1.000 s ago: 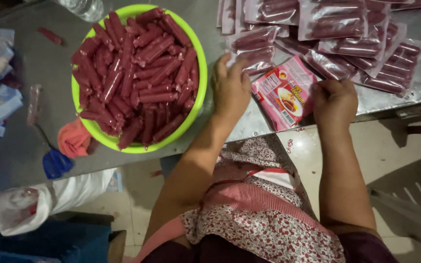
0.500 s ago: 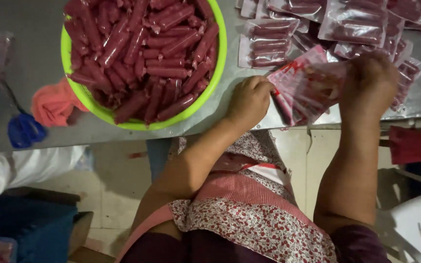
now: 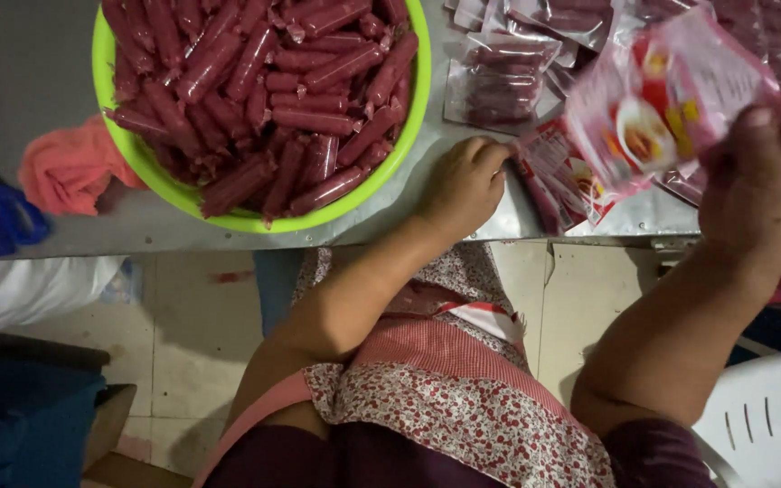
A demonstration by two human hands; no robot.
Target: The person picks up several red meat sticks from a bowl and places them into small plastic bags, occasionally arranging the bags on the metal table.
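My right hand [image 3: 770, 176] holds up an empty pink printed pouch [image 3: 671, 99] above the metal table [image 3: 65, 72]. My left hand [image 3: 467, 185] rests curled on the table's near edge, its fingers on a small stack of the same pink pouches [image 3: 558, 181]. Just left of that hand stands a lime-green bowl [image 3: 255, 220] heaped with red sausages [image 3: 264, 81] in tight casings. Behind the stack lie several filled clear packs of sausages [image 3: 503, 77].
An orange cloth [image 3: 70, 167] and blue-handled scissors [image 3: 2, 221] lie at the table's left end. A white plastic chair [image 3: 761, 420] stands at the lower right. A white sack [image 3: 33, 289] and dark blue bundle [image 3: 20, 416] sit on the tiled floor at left.
My right hand has lifted one pink pouch off the stack and raised it to the right. My left hand stayed on the stack. The view has moved closer.
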